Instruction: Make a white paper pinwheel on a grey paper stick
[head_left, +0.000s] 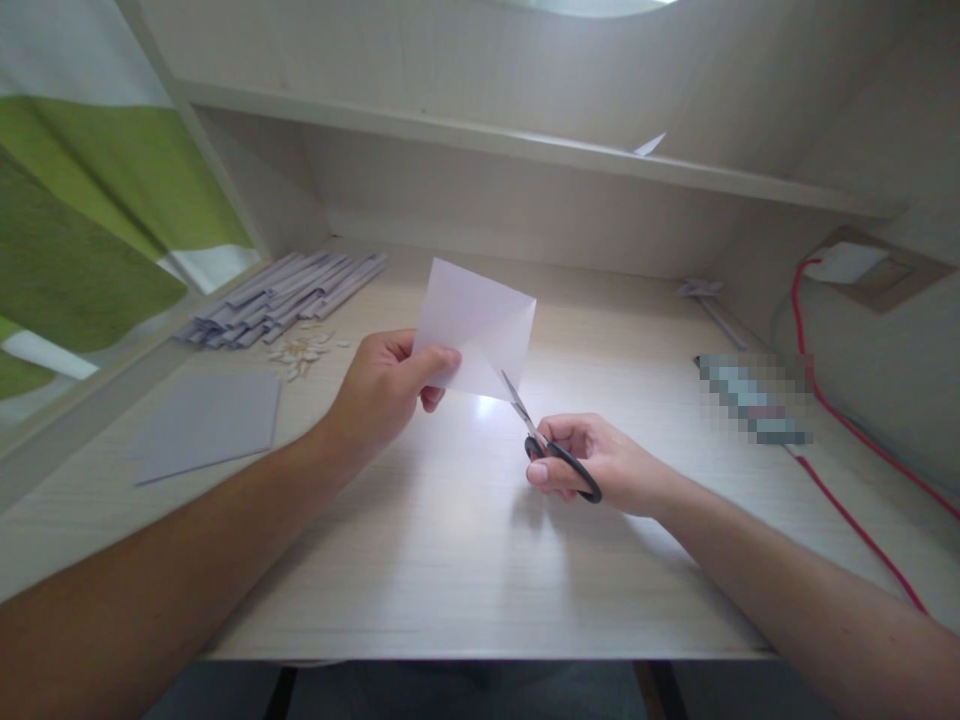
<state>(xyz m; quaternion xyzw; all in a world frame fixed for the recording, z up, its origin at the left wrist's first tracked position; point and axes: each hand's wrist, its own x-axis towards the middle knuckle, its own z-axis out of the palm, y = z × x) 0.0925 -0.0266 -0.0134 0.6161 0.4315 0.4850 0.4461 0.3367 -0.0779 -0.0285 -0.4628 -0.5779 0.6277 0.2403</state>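
Observation:
My left hand [386, 385] pinches a white square of paper [476, 325] by its lower left corner and holds it up above the desk. My right hand [596, 465] grips black-handled scissors [547, 440]. Their blades point up and left, with the tips at the paper's lower edge. The paper shows faint diagonal fold lines.
A pile of rolled paper sticks [289, 295] lies at the back left, with small paper scraps [304, 352] in front of it. A flat stack of grey sheets [210, 420] lies on the left. A red cable [847, 425] runs along the right. A shelf [525, 145] hangs above the desk [465, 560].

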